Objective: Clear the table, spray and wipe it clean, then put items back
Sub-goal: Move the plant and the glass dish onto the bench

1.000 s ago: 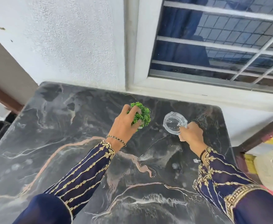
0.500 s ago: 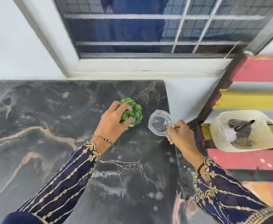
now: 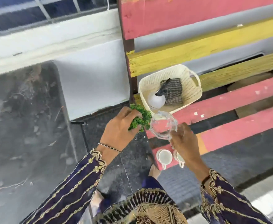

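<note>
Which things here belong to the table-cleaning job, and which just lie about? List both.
Job: green plant (left hand), glass dish (right hand), table, cloth, white bottle, basket, two white cups (likely cleared).
Lying about: painted bench, window.

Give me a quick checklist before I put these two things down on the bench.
1. Left hand grips green plant: ok.
2. Right hand pinches glass dish by its rim: ok.
3. Both held clear of the table: ok.
4. Bare slat free on bench: ok.
5. Path under that hand: not ok, white cups sit there.
6. Dish empty: cannot tell.
</note>
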Demonstrator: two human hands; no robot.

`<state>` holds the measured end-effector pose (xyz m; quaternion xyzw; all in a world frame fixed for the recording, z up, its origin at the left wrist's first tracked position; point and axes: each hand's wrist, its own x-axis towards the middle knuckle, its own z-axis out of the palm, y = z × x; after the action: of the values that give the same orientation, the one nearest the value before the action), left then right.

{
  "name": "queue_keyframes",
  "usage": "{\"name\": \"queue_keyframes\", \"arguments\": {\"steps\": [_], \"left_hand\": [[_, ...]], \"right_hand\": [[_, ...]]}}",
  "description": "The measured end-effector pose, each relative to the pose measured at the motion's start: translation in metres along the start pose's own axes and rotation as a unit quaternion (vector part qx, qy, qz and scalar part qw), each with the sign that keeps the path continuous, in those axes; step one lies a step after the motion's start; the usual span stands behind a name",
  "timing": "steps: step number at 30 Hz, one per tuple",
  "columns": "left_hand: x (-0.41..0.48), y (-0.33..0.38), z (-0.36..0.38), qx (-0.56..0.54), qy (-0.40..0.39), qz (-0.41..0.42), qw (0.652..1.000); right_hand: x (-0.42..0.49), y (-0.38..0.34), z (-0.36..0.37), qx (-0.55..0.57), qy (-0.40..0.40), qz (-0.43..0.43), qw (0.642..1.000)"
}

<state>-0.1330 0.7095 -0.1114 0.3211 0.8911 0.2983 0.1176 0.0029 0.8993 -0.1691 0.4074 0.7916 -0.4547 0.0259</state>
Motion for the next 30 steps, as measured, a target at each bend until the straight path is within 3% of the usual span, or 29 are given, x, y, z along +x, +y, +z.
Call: {"name": "queue_keyframes", "arguments": {"steps": [10, 20, 30], "left_hand": [[0.064, 0.052, 0.174, -0.022, -0.199, 0.078, 0.977], [0.157, 0.103, 0.282, 0.008, -0.186, 0.161, 0.969], [0.183, 0.109, 0.307, -0.004, -0.161, 0.168, 0.973]], "right_hand": [[0.037, 0.148, -0.055, 0.005, 0.087, 0.202, 0.975], [0.093, 0.216, -0.076, 0.006, 0.12, 0.299, 0.947], [0.103, 0.243, -0.077, 0.041, 0.115, 0.325, 0.938]]}}
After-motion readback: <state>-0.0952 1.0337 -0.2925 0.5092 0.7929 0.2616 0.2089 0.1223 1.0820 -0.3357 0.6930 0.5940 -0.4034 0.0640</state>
